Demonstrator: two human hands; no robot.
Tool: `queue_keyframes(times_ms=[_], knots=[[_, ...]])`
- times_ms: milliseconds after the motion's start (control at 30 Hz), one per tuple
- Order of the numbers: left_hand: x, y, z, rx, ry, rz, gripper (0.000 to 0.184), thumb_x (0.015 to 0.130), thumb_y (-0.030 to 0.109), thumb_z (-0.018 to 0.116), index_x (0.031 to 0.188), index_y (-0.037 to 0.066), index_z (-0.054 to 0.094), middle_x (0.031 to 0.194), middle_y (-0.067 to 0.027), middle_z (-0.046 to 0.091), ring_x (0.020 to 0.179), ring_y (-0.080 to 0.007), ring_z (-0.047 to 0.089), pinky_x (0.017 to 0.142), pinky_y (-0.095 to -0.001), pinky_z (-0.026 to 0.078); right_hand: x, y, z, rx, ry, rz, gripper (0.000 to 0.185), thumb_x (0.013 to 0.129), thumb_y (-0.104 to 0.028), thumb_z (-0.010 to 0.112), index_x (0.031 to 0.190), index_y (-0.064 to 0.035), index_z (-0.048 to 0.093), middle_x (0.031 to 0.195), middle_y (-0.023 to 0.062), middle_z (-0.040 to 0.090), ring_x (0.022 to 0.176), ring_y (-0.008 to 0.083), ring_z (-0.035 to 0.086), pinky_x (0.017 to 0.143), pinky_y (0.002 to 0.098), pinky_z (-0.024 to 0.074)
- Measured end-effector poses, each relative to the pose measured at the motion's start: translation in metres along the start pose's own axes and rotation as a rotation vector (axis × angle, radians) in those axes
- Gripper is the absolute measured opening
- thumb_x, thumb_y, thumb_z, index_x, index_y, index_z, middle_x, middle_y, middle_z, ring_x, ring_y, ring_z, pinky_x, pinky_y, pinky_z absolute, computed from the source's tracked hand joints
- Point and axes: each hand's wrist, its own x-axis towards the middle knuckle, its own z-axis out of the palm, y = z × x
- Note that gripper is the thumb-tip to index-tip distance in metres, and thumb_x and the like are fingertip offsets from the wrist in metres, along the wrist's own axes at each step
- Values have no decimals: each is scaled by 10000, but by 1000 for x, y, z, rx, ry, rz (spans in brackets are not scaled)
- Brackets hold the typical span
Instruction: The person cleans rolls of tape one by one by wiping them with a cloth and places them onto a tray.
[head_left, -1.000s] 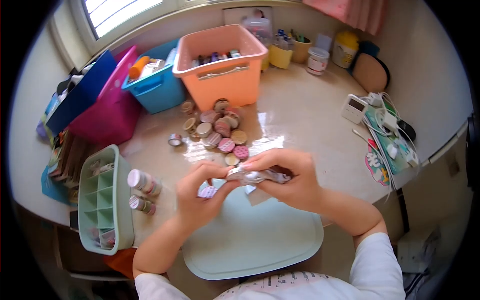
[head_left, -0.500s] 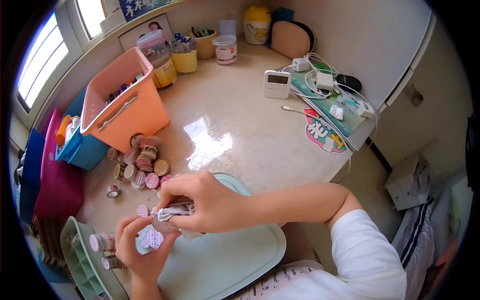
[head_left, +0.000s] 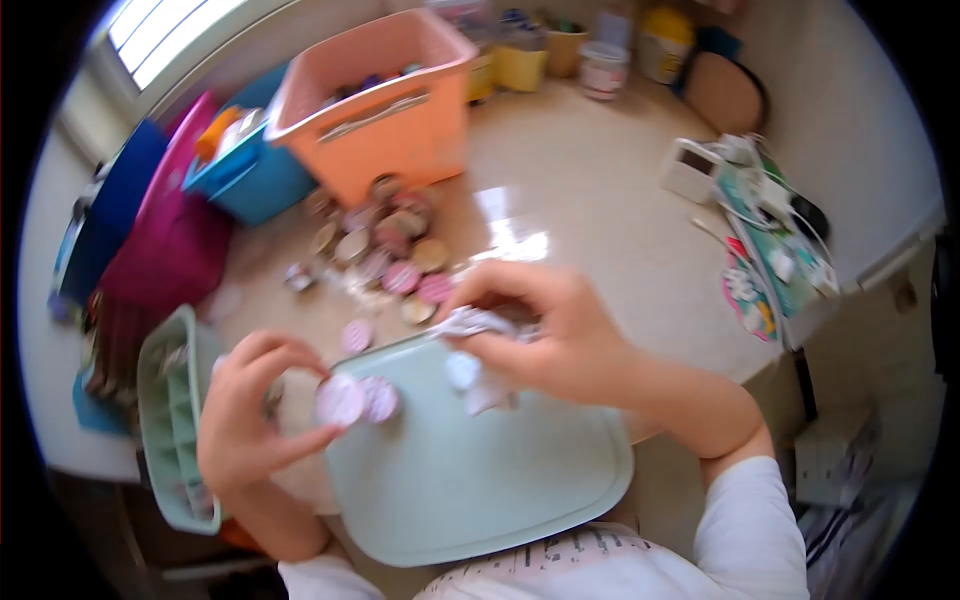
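My left hand (head_left: 255, 415) pinches a pale pink roll of decorative tape (head_left: 341, 401) between thumb and fingertips, above the left part of a pale green lid (head_left: 480, 500). Right beside it is a purple-patterned tape roll (head_left: 380, 399). My right hand (head_left: 565, 340) is closed on a crumpled white cloth (head_left: 488, 392), which hangs down over the lid. A small pale blue round thing (head_left: 462, 371) shows by the cloth; its kind is unclear. One pink roll (head_left: 357, 336) lies just past the lid's far edge. Motion blurs both hands slightly.
A pile of tape rolls (head_left: 390, 240) lies before an orange bin (head_left: 390, 130). Blue (head_left: 265, 185) and magenta bins (head_left: 170, 250) stand at left, above a green divided box (head_left: 165, 420). A white digital clock (head_left: 692, 170) and tangled cables (head_left: 775, 200) lie at right.
My hands have moved apart: the left, with the pink roll, is away from the cloth, and the right has moved rightward with the cloth. The camera view has shifted left and down.
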Motion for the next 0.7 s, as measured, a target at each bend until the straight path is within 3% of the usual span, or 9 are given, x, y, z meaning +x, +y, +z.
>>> queue_keyframes(times_ms=[200,233,567,700], knots=[[0,-13,2,25,-173,-62,394,650,216,884,968,54,716,972,-120,680,931,-293,655,830,-379,525,-1,-10,7,-40,-28,119,180,862,40,716,1031,-10,680,924,36,705,864,83,680,783,229,532],[0,-14,4,35,-206,-70,412,654,213,892,986,39,720,977,-125,691,933,-283,666,841,-368,534,0,-9,10,20,9,110,123,874,-15,736,981,-3,675,872,21,694,791,57,637,702,215,503],[2,-12,14,51,-209,-19,437,680,213,882,1037,39,700,1002,-135,704,957,-285,677,844,-387,545,4,-4,6,20,23,153,135,886,3,709,1014,1,665,908,44,715,858,85,674,770,227,530],[0,-14,17,-12,-191,-23,543,654,247,905,1106,43,683,1040,-132,701,978,-296,675,864,-386,543,5,-4,5,32,16,146,136,885,8,706,1014,6,663,910,47,714,875,90,678,790,232,535]])
